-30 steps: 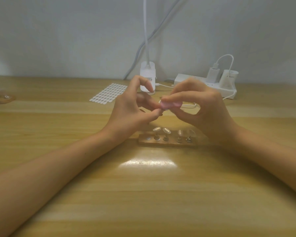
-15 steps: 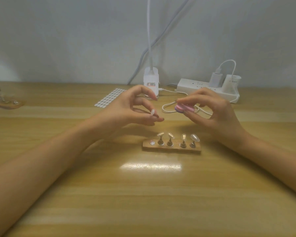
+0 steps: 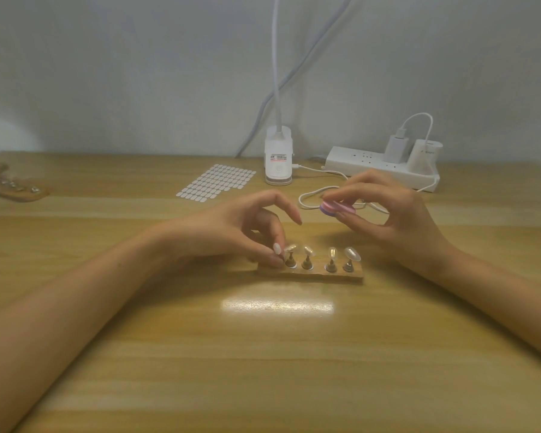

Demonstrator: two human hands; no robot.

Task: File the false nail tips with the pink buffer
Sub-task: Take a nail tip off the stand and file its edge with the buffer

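Note:
A small wooden holder (image 3: pixel 313 274) lies on the table with several clear false nail tips (image 3: pixel 331 253) standing on little metal stands. My left hand (image 3: pixel 231 232) is down at the holder's left end. Its thumb and a finger pinch a white false nail tip (image 3: pixel 277 248) just above the leftmost slot. My right hand (image 3: pixel 397 220) hovers behind and to the right of the holder. It pinches the round pink buffer (image 3: pixel 338 208) between thumb and fingers, held flat and apart from the nails.
A sheet of small white stickers (image 3: pixel 216 182) lies behind my left hand. A white clip lamp base (image 3: pixel 278 165), a power strip (image 3: pixel 369 165) with plugs and a looped white cable (image 3: pixel 310 196) sit at the back. Another wooden holder (image 3: pixel 16 190) lies far left.
My hands have separated. The left hand dropped from mid-air down to the holder's left end with the white nail tip. The right hand drew back to the right with the buffer.

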